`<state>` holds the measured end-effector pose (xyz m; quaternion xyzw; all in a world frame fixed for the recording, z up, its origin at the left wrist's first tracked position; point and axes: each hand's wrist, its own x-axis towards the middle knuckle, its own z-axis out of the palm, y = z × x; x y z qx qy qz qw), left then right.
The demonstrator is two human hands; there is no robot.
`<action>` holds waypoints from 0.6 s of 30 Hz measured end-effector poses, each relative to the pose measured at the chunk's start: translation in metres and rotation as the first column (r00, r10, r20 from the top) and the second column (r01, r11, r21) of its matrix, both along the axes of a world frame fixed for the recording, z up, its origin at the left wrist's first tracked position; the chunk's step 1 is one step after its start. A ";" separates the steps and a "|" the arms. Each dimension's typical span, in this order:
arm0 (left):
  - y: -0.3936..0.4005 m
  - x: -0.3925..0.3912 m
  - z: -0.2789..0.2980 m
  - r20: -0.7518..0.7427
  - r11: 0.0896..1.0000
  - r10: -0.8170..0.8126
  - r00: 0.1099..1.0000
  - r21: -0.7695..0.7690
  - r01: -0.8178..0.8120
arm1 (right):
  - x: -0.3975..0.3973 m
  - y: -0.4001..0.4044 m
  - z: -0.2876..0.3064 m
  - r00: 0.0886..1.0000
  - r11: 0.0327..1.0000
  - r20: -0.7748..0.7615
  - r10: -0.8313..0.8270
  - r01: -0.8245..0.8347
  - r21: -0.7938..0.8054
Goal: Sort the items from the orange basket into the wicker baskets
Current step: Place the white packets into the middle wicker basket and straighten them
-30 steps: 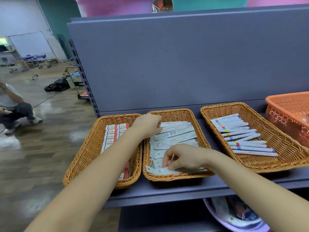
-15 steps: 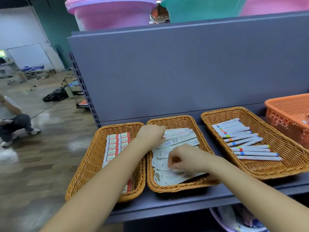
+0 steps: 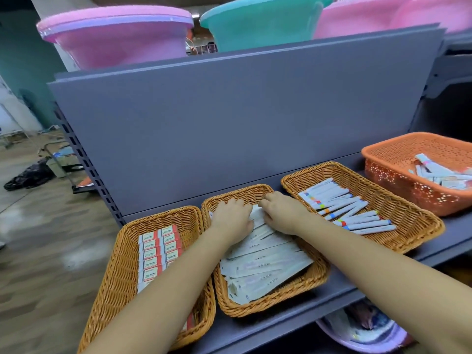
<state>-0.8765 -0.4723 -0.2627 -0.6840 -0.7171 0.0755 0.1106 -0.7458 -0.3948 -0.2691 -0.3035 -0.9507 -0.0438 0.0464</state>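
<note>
From the head view, three shallow woven wicker baskets sit side by side on a smooth grey metal shelf (image 3: 255, 335) across the lower half of the frame. The left wicker basket (image 3: 120, 264) holds small flat red-and-white boxes (image 3: 159, 251) laid in two neat columns. The middle wicker basket (image 3: 314, 274) holds long flat white paper packets (image 3: 265, 264) fanned over one another. Both hands rest on the far end of this pile: the left hand (image 3: 233, 217) lies palm down with its fingers bent over the packets, and the right hand (image 3: 281, 210) lies just beside it, fingers loosely curled onto the same packets; whether either hand truly pinches a packet cannot be told. The right wicker basket (image 3: 413, 226) holds slim white markers (image 3: 350, 210) with coloured bands, lying roughly parallel. At the right edge of the frame stands the orange basket (image 3: 388, 164), hard perforated plastic, with a few white items (image 3: 434, 172) heaped in its right part. It stands apart from the right wicker basket with bare shelf between. The wicker rims nearly touch one another, and the near rims sit close to the shelf's front edge. A flat grey back panel (image 3: 229, 118) rises behind, and round pink tubs (image 3: 115, 34) and a teal tub (image 3: 260, 21) sit above it.
</note>
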 end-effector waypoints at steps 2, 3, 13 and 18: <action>0.011 0.008 0.003 0.039 1.000 0.009 0.999 0.026 -0.010 | 0.006 0.006 0.004 1.000 1.000 -0.013 -0.018 0.018 0.008; 0.016 0.012 0.005 0.048 0.999 0.016 0.999 0.036 -0.018 | 0.010 0.009 0.007 0.999 0.999 -0.024 -0.037 0.038 0.007; 0.077 0.095 0.027 0.059 0.994 0.087 0.994 0.064 -0.091 | 0.090 0.069 0.035 0.985 0.985 0.032 -0.171 0.171 0.015; 0.117 0.152 0.034 0.091 0.992 0.092 0.992 0.078 -0.099 | 0.147 0.110 0.049 0.983 0.983 0.021 -0.180 0.179 0.043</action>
